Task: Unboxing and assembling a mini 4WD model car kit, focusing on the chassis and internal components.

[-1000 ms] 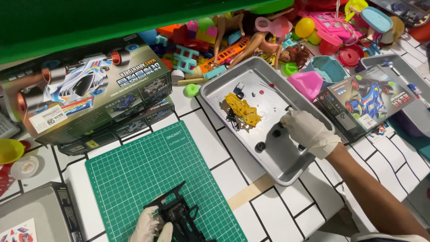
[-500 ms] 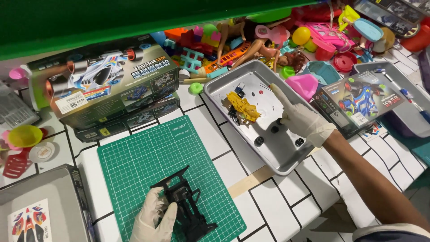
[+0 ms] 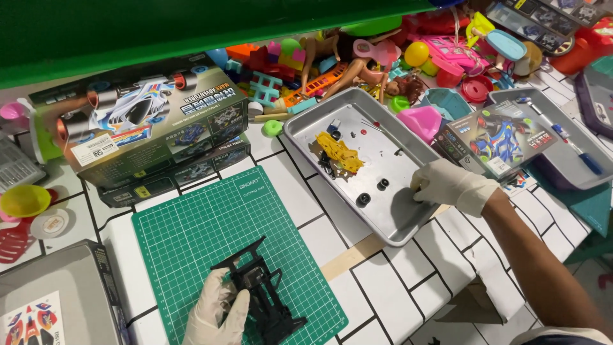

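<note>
Wheels (image 3: pixel 372 192), two small black ones, lie on the floor of the metal tray (image 3: pixel 306 131) just left of our gloved right hand (image 3: pixel 447 184), whose fingers curl down, loosely bunched, onto the tray floor near its right wall; we cannot tell whether they pinch anything. Our left hand (image 3: pixel 214 311) is well apart on the green mat (image 3: pixel 191 236), fingers pressed against the left side of the black chassis (image 3: pixel 262 294), whose long axis runs diagonally across the mat. Yellow parts (image 3: pixel 338 153) sit farther up the tray, kit boxes (image 3: pixel 153 137) lie behind the mat, and nothing stands between right hand and wheels.
</note>
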